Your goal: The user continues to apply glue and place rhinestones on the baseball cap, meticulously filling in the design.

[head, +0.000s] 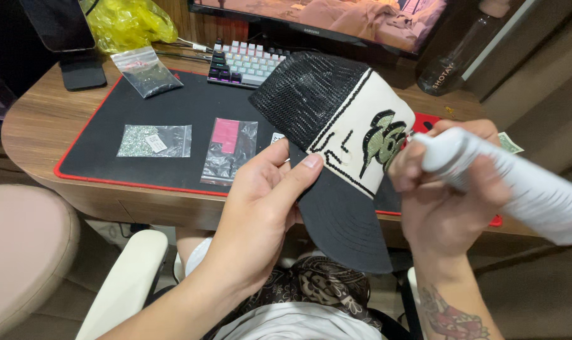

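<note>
A trucker cap (345, 129) with black mesh back, cream front panel, green patch and black brim is held above the desk edge. My left hand (267, 195) grips the brim, thumb on top near a line of small black stones. My right hand (446, 189) is shut on a white tube (519, 179), blurred, whose tip points at the green patch on the cap's front.
A black desk mat with red edge (128, 135) carries three small clear bags: silver stones (153, 140), pink-labelled (230, 151), dark stones (146, 70). Behind stand a keyboard (245, 62), a monitor (336, 22), a dark bottle (453, 60), a yellow bag (128, 22). A white chair arm (125, 283) sits below.
</note>
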